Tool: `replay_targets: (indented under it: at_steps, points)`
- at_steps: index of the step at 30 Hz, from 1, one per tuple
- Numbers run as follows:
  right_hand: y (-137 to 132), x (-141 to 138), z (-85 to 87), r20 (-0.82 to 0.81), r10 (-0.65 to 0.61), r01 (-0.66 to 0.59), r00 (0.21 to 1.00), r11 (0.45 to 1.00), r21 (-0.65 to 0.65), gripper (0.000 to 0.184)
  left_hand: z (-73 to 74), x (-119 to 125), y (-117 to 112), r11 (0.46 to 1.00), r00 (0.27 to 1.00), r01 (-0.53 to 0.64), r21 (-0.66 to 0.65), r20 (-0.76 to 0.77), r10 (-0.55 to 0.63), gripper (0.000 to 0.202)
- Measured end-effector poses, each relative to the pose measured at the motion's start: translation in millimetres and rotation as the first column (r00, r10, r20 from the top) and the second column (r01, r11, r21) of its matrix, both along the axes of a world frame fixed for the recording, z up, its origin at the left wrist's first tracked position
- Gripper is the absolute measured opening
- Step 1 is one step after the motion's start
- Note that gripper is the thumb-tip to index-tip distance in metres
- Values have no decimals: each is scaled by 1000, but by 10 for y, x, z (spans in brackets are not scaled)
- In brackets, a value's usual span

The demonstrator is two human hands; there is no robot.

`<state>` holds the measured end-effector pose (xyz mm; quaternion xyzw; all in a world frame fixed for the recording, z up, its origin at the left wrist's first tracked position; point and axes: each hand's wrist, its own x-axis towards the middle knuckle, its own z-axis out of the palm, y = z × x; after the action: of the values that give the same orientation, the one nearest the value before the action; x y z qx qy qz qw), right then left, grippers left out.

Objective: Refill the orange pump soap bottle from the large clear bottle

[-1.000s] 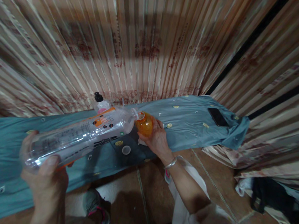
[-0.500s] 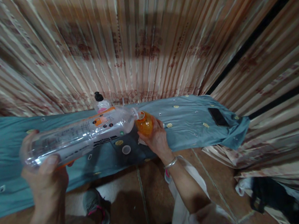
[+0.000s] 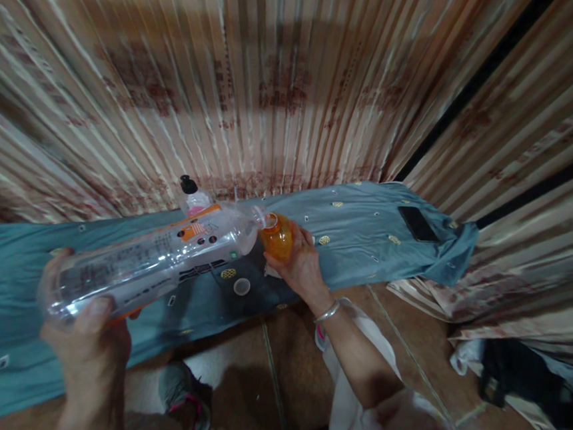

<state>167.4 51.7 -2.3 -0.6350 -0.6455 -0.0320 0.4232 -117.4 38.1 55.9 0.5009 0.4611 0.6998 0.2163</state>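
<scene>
My left hand (image 3: 88,335) is wrapped round the base of a large clear plastic bottle (image 3: 155,260) with an orange and white label. The bottle lies tilted in the air, its neck toward the right. Its mouth meets the opening of a small orange bottle (image 3: 277,239); whether they touch I cannot tell. Around that orange bottle, from the right, closes my right hand (image 3: 302,263), with a silver bangle at the wrist. Below the two bottles a small round clear cap (image 3: 242,287) lies on the teal cloth (image 3: 355,228).
Behind the big bottle stands a clear bottle with a black top (image 3: 189,185). A black phone (image 3: 417,224) lies at the cloth's right end. Striped curtains (image 3: 297,95) hang behind, and a dark bag-like bundle (image 3: 527,383) is at the lower right. Tiled floor (image 3: 246,385) shows in front.
</scene>
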Motion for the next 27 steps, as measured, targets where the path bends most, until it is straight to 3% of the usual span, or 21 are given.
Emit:
replay_targets:
  at_steps: [3,10,27]
  points:
    - [-1,5,5,11,6,-6,1000,1000,3,82,12,-1,-11,998,986,63,13,153,-64,87]
    - [0,16,4,11,19,-19,1000,1000,4,80,53,33,-25,998,979,62,23,193,-65,83]
    - [7,8,-2,7,-4,4,1000,1000,0,81,55,28,-16,999,991,34,-6,127,-33,78]
